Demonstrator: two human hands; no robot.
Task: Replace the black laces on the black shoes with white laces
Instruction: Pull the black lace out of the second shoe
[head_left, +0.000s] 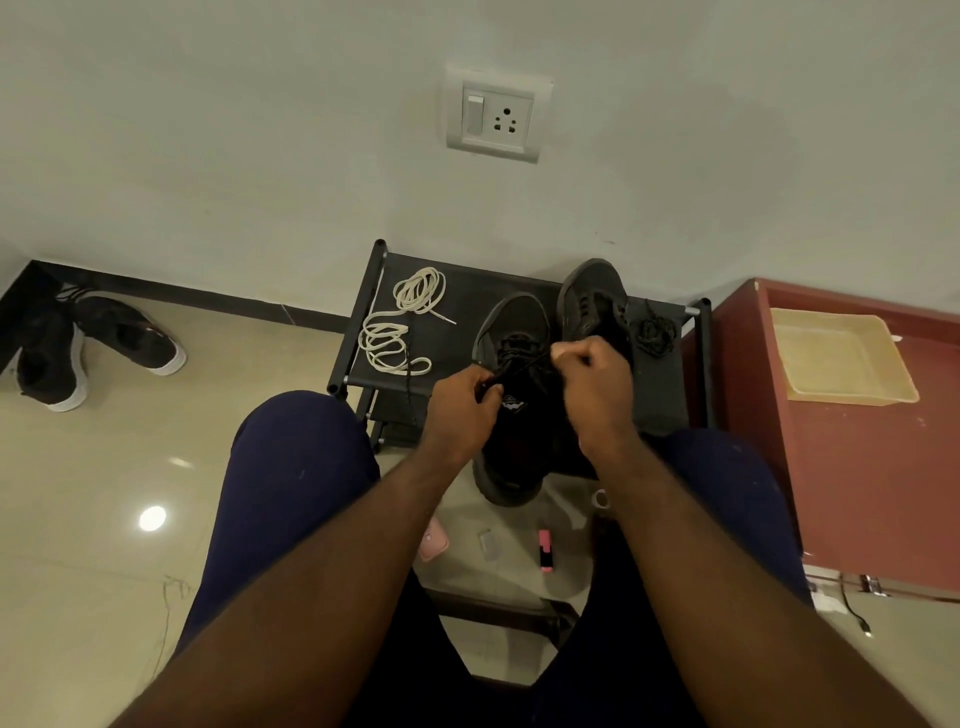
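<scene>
Left hand (458, 409), right hand (595, 384), each grip pinching black lace (519, 370), stretched above black shoe (511, 325)

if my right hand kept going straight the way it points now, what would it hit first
Most likely the far black shoe just beyond the right hand, which pinches the black lace of the near shoe; depth is hard to judge from above.

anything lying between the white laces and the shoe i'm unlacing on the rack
Nothing solid. The white laces lie on the rack left of the shoe, with bare fabric between. Only a loose end of the black lace, pinched by the left hand and right hand, hangs past the nearer white coil.
</scene>
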